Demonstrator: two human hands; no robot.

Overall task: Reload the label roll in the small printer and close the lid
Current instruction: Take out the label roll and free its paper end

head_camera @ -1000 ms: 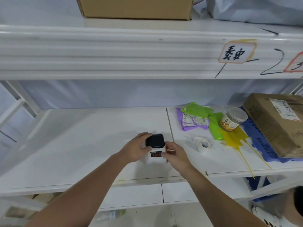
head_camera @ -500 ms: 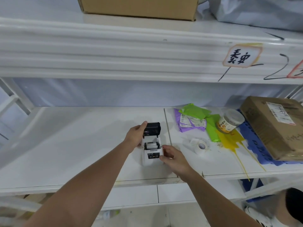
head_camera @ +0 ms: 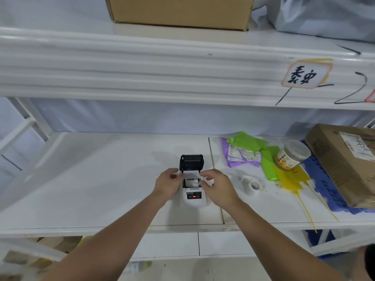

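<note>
A small white printer (head_camera: 193,197) stands on the white shelf (head_camera: 101,179), its black lid (head_camera: 191,162) tipped up and open. A white roll (head_camera: 191,181) lies in the open bay. My left hand (head_camera: 167,184) rests against the printer's left side, fingers at the bay's edge. My right hand (head_camera: 217,188) hovers at the right side, fingertips reaching toward the roll; whether they touch it is unclear. A second white label roll (head_camera: 252,185) lies on the shelf to the right of the printer.
Right of the printer lie purple (head_camera: 241,157) and green (head_camera: 249,141) mailer bags, a clear jar (head_camera: 292,155), a yellow bag (head_camera: 292,177), blue packaging (head_camera: 324,187) and a cardboard box (head_camera: 349,161). An upper shelf beam (head_camera: 162,74) hangs overhead with another carton (head_camera: 180,11) on it.
The lid has swung fully open. My left hand came down from the lid to the printer's left side, and my right hand rose from the front corner to the open bay.
</note>
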